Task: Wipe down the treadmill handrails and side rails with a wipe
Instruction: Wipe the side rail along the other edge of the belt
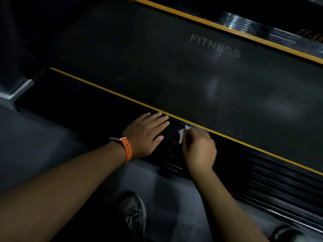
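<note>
The near side rail (97,103) of the treadmill is black and ribbed, with a yellow line along its inner edge. My right hand (199,151) grips a crumpled white wipe (182,134) and holds it down on the rail; most of the wipe is hidden under the fingers. Just to its left, my left hand (148,135) lies flat on the same rail with fingers straight, an orange-strapped watch (125,145) on its wrist. The far side rail (244,23) runs across the top right, also yellow-edged.
The dark belt (192,81) marked FITNESS lies between the two rails. Grey floor (43,145) spreads on the near side, with my shoes (134,212) on it. A grey end piece (15,91) of the frame sits at the left.
</note>
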{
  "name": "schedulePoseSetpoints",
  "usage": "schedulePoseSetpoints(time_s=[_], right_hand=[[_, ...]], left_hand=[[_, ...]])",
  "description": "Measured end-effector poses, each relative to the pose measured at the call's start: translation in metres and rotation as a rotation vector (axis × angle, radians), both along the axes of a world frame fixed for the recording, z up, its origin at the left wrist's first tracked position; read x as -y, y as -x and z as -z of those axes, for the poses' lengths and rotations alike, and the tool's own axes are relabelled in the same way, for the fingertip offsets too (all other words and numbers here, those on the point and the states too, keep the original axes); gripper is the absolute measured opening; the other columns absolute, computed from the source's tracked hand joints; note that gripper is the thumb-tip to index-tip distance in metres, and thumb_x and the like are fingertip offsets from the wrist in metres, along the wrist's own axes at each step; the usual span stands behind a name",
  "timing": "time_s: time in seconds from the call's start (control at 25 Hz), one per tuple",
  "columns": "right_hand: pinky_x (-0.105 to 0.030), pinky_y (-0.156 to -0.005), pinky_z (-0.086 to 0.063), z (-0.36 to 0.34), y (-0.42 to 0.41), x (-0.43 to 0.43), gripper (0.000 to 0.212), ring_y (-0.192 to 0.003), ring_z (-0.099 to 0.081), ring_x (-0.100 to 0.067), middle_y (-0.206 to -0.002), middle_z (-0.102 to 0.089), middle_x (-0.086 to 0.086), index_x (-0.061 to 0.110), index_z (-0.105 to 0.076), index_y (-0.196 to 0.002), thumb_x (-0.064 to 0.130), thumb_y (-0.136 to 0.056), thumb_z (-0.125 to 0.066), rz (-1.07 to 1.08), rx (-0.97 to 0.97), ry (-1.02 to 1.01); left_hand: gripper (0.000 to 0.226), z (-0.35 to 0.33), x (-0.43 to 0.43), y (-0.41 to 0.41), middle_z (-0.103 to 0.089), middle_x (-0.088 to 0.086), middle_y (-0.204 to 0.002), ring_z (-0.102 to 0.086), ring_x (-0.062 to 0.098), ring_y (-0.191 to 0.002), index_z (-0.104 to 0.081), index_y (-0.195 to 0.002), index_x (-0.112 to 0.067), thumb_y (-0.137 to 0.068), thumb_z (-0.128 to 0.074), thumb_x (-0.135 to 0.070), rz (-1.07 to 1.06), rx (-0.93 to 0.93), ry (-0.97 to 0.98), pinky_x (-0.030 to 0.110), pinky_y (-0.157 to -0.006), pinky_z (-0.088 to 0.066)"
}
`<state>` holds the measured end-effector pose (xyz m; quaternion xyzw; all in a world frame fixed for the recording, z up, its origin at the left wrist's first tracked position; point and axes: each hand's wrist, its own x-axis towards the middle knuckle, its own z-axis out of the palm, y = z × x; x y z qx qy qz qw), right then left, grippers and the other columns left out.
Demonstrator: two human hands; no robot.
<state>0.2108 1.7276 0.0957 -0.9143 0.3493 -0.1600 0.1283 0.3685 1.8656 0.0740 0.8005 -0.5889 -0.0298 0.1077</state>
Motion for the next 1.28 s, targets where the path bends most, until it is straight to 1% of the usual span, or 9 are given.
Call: schedulePoseSetpoints(time_s=[0.04,0.12,0.2,0.28,0.48,0.72,0.96,1.12,1.28], right_hand=[[-0.037,-0.056,-0.05,0.002,-0.005,-0.004,0.024,-0.074,-0.063,-0.032,-0.078,-0.067,-0.006,0.017,-0.072,-0.09,0.032,-0.095,-0.054,-0.054,0.007,0.026],[-0.038,-0.056,-0.051,0.002,0.016,0.012,0.011,-0.074,-0.063,-0.034,-0.08,-0.068,-0.007,0.016,-0.072,-0.093,0.023,-0.085,-0.069,-0.068,-0.042,0.061],[-0.039,-0.055,-0.051,0.0,0.058,0.031,0.033,-0.076,-0.062,-0.035,-0.084,-0.067,-0.008,0.014,-0.071,-0.096,0.008,-0.066,-0.084,0.049,-0.095,0.063],[-0.039,-0.057,-0.052,0.003,0.064,0.035,0.04,-0.079,-0.062,-0.035,-0.088,-0.068,-0.008,0.014,-0.071,-0.096,0.003,-0.061,-0.085,0.121,-0.102,0.046],[-0.039,-0.06,-0.05,0.001,-0.015,0.004,0.006,-0.075,-0.062,-0.033,-0.08,-0.068,-0.007,0.015,-0.07,-0.087,0.02,-0.084,-0.074,-0.09,0.015,0.075],[-0.036,-0.06,-0.046,-0.004,0.052,0.043,0.017,-0.082,-0.062,-0.037,-0.087,-0.068,-0.008,0.016,-0.07,-0.091,0.014,-0.077,-0.079,0.175,-0.038,-0.01],[-0.033,-0.053,-0.045,-0.006,0.004,0.028,0.017,-0.071,-0.06,-0.031,-0.078,-0.065,-0.006,0.015,-0.067,-0.088,0.012,-0.076,-0.079,-0.052,-0.098,0.051],[-0.034,-0.056,-0.045,-0.012,0.05,0.054,0.018,-0.077,-0.06,-0.034,-0.085,-0.064,-0.008,0.016,-0.065,-0.093,0.013,-0.08,-0.076,0.241,-0.115,-0.046],[-0.039,-0.057,-0.049,-0.007,-0.013,0.025,0.008,-0.075,-0.06,-0.033,-0.081,-0.064,-0.008,0.015,-0.064,-0.088,0.017,-0.085,-0.071,0.016,-0.058,-0.027]], left_hand=[[0.064,0.0,-0.003,-0.003,-0.042,0.006,-0.161,-0.034,0.025,-0.151,-0.05,-0.151,-0.012,-0.097,-0.034,-0.043,-0.013,0.01,-0.014,0.047,-0.124,-0.027],[0.064,0.002,-0.004,-0.003,-0.04,0.006,-0.162,-0.032,0.024,-0.152,-0.048,-0.152,-0.012,-0.097,-0.034,-0.043,-0.025,0.008,-0.016,0.048,-0.124,-0.027],[0.064,0.002,-0.004,0.0,-0.04,0.006,-0.162,-0.031,0.024,-0.153,-0.047,-0.152,-0.012,-0.097,-0.034,-0.042,-0.026,0.009,-0.019,0.048,-0.125,-0.026],[0.064,0.002,-0.005,0.0,-0.04,0.006,-0.162,-0.031,0.024,-0.153,-0.047,-0.152,-0.011,-0.097,-0.033,-0.042,-0.028,0.013,-0.016,0.047,-0.125,-0.025],[0.065,0.0,-0.004,0.0,-0.041,0.006,-0.161,-0.032,0.024,-0.152,-0.048,-0.151,-0.012,-0.096,-0.034,-0.042,-0.022,0.012,-0.024,0.047,-0.125,-0.026],[0.063,0.004,-0.004,-0.002,-0.041,0.006,-0.161,-0.032,0.024,-0.152,-0.049,-0.151,-0.011,-0.098,-0.036,-0.041,-0.015,0.005,0.001,0.049,-0.124,-0.028],[0.064,0.003,-0.004,-0.002,-0.04,0.006,-0.162,-0.03,0.023,-0.153,-0.048,-0.152,-0.011,-0.097,-0.034,-0.041,-0.011,0.008,-0.007,0.047,-0.125,-0.025],[0.062,0.005,-0.005,-0.001,-0.042,0.007,-0.161,-0.032,0.025,-0.152,-0.049,-0.15,-0.01,-0.097,-0.036,-0.039,-0.006,0.012,0.021,0.048,-0.124,-0.027],[0.063,0.003,-0.005,-0.001,-0.042,0.007,-0.161,-0.032,0.024,-0.152,-0.049,-0.151,-0.01,-0.097,-0.036,-0.039,-0.007,0.007,0.016,0.048,-0.124,-0.027]])
